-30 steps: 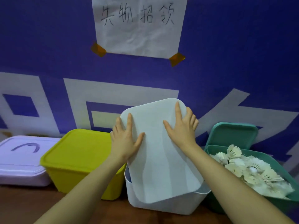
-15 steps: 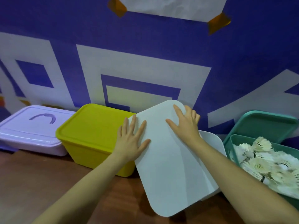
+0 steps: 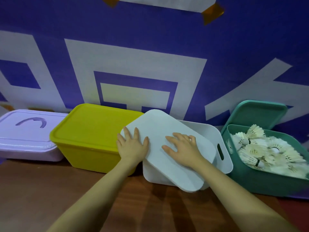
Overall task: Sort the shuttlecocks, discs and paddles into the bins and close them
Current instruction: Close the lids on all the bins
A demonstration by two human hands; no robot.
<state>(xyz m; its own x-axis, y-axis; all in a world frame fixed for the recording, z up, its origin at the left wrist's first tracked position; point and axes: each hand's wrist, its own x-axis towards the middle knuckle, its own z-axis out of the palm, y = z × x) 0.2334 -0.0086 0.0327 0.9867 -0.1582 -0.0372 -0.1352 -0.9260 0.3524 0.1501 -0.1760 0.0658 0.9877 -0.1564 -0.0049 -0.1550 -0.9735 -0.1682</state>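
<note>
Pressing: left hand [image 3: 132,145] and right hand [image 3: 182,148], each grip spread flat on the white lid [image 3: 160,131].
Lid: skewed atop the white bin [image 3: 215,141].
Shuttlecocks [image 3: 267,151]: in the open green bin [image 3: 270,181], right of the white bin.

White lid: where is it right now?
Head view, centre: the white lid lies askew on the white bin, under both hands, between the yellow bin and green bin.

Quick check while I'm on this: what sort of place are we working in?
Probably a sports venue's storage or lost-and-found corner. The green bin is full of shuttlecocks, lidded bins like the yellow bin line a printed blue banner, and a taped paper notice hangs above.
</note>
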